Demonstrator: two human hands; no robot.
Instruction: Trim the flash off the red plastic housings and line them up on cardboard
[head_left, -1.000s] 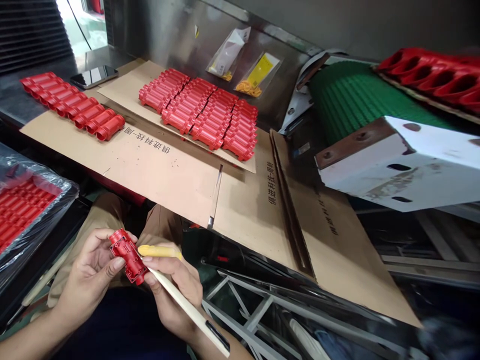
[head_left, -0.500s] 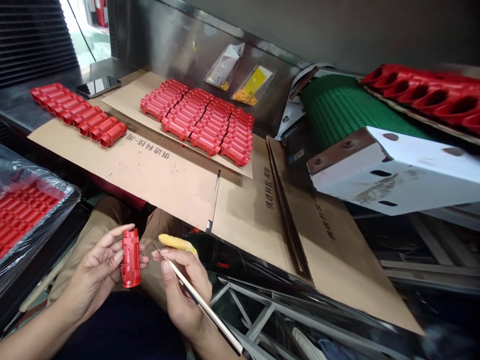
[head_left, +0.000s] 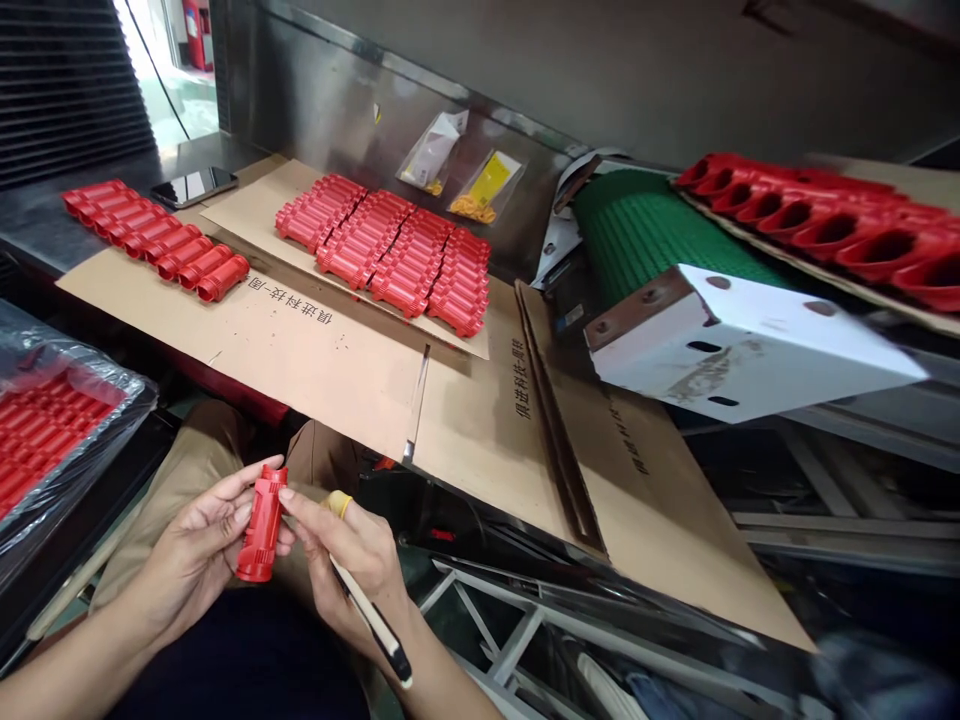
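Observation:
A red ribbed plastic tube (head_left: pixel 261 530) stands nearly upright in my left hand (head_left: pixel 187 565), pinched between the thumb and fingers over my lap. My right hand (head_left: pixel 352 555) is beside it, its index fingertip at the tube's upper right side. Wrapped in that same hand is a slim pen-like tool (head_left: pixel 369 618) with a pale shaft and a black end pointing toward me; its other end is hidden behind my fingers. A yellow finger cot (head_left: pixel 339 502) covers one finger of my right hand.
Red tubes (head_left: pixel 405 250) lie in rows on a cardboard sheet (head_left: pixel 330 370), with another row (head_left: pixel 157 240) to the left. A plastic-lined bin (head_left: pixel 139 390) of red tubes stands at left. On the right, a green conveyor belt (head_left: pixel 645 230) with a white metal bracket (head_left: pixel 750 350) carries more tubes.
My right hand has moved left to the tube, and its index finger now meets the tube's upper part. The tool has turned in my hand, its metal tip no longer showing. The tube tilts slightly.

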